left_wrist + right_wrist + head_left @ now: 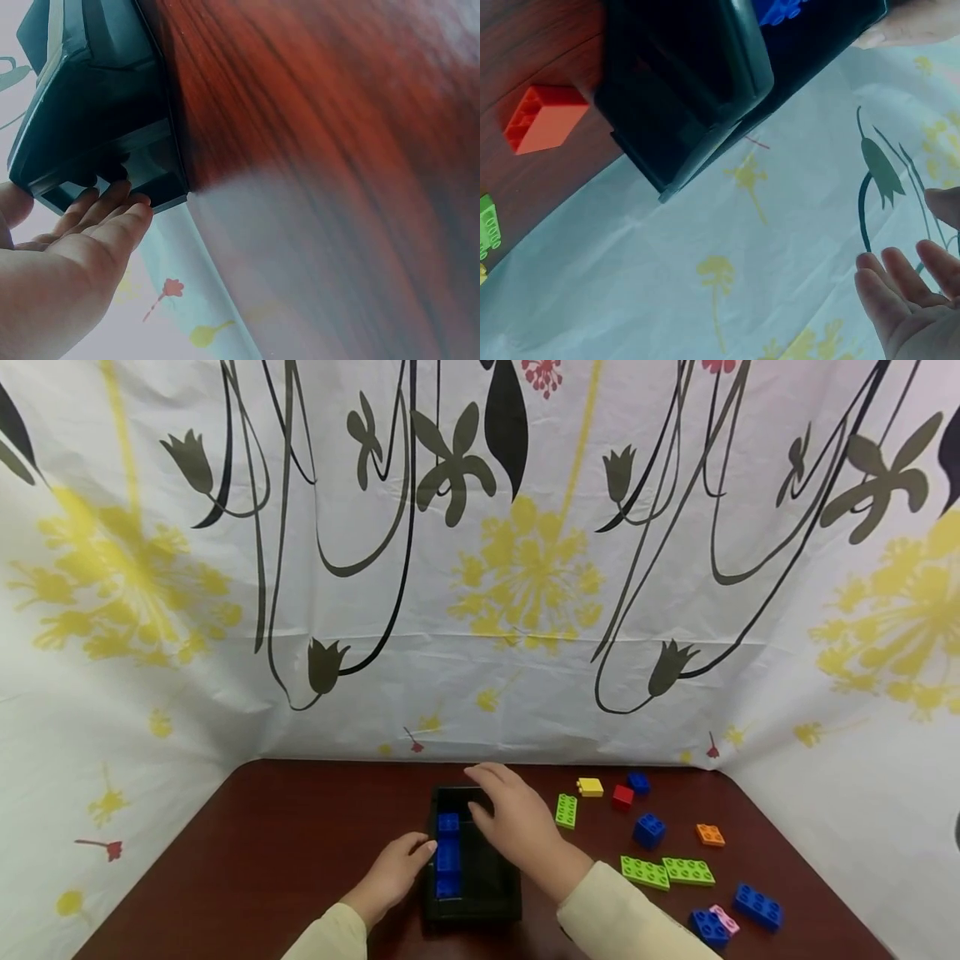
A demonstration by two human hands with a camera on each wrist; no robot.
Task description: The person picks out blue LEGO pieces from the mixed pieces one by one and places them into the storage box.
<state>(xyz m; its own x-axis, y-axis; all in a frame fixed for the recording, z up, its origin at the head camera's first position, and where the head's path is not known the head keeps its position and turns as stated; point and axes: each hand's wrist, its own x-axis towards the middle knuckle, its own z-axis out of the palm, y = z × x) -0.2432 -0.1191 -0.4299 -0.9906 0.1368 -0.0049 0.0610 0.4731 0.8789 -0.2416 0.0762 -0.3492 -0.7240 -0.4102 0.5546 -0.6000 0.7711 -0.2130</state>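
Note:
A black plastic box [474, 912] stands at the middle of the table, with a row of blue toy bricks [447, 857] along its left inner side. My left hand [392, 874] grips the box's left wall, thumb at the rim; in the left wrist view its fingers [112, 217] lie against the outer side. Over the far right part of the box hovers my right hand [517, 821], fingers spread and holding nothing. The right wrist view shows the same right hand [919, 300] apart from the box, its fingers loosely bent.
To the right lie loose bricks: lime green [643, 872], blue [649, 831], orange [709, 835], yellow [590, 787] and red [622, 797]. A pink piece [724, 920] touches a blue brick [707, 928] near the front. A patterned cloth [480, 718] hangs behind the brown table [300, 835].

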